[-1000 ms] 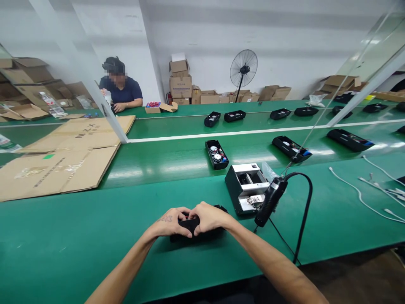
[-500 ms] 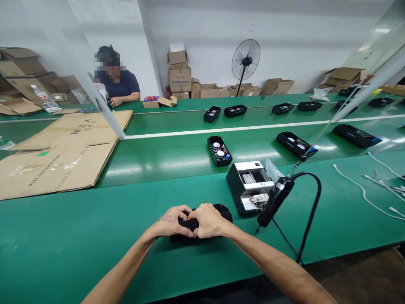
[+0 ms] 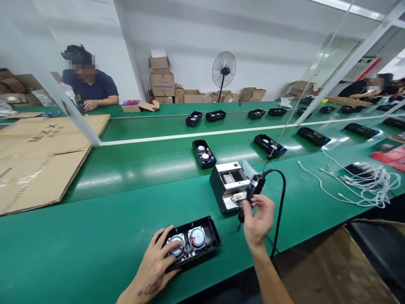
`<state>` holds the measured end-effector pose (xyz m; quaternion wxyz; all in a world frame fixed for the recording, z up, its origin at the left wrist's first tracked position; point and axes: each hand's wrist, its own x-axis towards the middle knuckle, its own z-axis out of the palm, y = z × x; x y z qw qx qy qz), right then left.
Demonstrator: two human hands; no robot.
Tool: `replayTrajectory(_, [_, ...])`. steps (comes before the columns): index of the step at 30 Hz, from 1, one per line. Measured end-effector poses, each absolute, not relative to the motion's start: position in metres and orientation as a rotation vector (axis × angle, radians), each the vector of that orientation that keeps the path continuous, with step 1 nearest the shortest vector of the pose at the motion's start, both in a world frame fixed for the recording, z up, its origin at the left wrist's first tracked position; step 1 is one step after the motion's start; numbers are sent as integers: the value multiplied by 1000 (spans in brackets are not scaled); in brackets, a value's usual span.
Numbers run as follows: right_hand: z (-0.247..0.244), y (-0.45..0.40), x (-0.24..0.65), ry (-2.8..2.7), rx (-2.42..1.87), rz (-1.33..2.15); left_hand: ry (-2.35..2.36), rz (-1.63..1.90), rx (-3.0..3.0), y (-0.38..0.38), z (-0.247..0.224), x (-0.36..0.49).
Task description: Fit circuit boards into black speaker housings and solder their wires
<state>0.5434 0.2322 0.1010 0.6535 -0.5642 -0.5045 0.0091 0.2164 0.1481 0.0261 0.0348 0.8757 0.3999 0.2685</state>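
Observation:
A black speaker housing point(image 3: 212, 245) lies open side up on the green bench, showing two round speakers, red wires and small white connectors. My left hand point(image 3: 158, 257) grips its left end, fingers spread over the rim and the left speaker, thumb at the near side. My right hand point(image 3: 258, 219) is at the hanging black electric screwdriver point(image 3: 255, 185). Its thumb overlaps the tool's lower body, and its fingers are curved but apart, not wrapped round it. The bit points down at the bench.
A silver and black machine point(image 3: 229, 185) stands just behind the screwdriver. Other speaker housings point(image 3: 204, 154) line the green conveyor. White cables point(image 3: 367, 181) lie at right, flattened cardboard point(image 3: 41, 177) at left. A person point(image 3: 90, 84) sits across the line; others are at far right.
My hands have separated. The housing shows its open inside with the speakers, my left hand staying on it. My right hand has moved right to the screwdriver. The view has turned right.

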Motion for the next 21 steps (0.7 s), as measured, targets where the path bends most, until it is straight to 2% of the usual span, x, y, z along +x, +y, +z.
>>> replayTrajectory(2, [90, 245, 570, -983, -1457, -34, 1215, 809, 2754, 143, 26, 219])
replayTrajectory(6, [74, 253, 589, -1089, -1561, 457, 1209, 762, 2793, 143, 36, 219])
replayTrajectory(11, [66, 233, 568, -1012, -1390, 557, 1216, 1007, 2731, 143, 24, 219])
replayTrajectory(14, [71, 232, 561, -967, -1177, 711, 1201, 985, 2744, 146, 15, 222])
replayTrajectory(21, [117, 266, 569, -861, -1014, 445, 1258, 992, 2752, 166, 26, 246])
